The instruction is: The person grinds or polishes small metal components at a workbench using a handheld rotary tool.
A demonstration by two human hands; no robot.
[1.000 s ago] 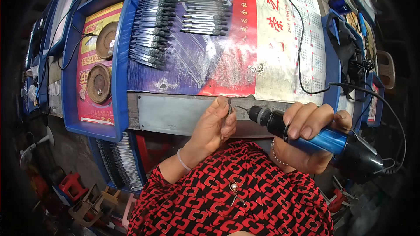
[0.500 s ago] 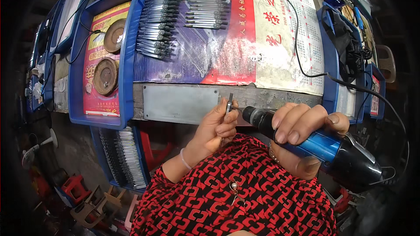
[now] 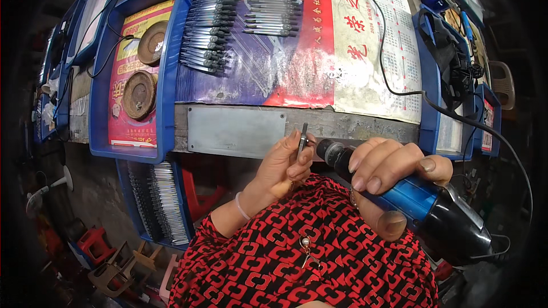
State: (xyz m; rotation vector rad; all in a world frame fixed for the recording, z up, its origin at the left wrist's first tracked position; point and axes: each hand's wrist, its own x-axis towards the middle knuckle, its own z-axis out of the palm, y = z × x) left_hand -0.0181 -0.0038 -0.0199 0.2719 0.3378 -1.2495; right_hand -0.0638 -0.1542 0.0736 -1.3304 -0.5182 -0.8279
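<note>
My left hand (image 3: 284, 162) is closed, pinching a small flat dark metal piece (image 3: 302, 137) upright between thumb and fingers. What the rest of that piece looks like is hidden in the fingers. My right hand (image 3: 394, 177) wraps around a blue and black corded rotary tool (image 3: 408, 197), its thumb underneath. The tool's black nose (image 3: 330, 151) points left at the metal piece, close to my left fingertips. Whether its bit touches the piece is too small to tell. Both hands are in front of the bench edge, above my lap.
Rows of slim metal tools with dark ends (image 3: 208, 28) lie on the poster-covered bench (image 3: 251, 88). Left stands a blue tray (image 3: 168, 80) with two round brown discs (image 3: 138, 94). Below it is a blue bin (image 3: 162, 202) of similar tools. A black cord (image 3: 485, 122) runs at the right.
My left hand has shifted slightly right with the metal piece, which now leans a little. The rotary tool has tilted slightly, its rear end lower and nearer me.
</note>
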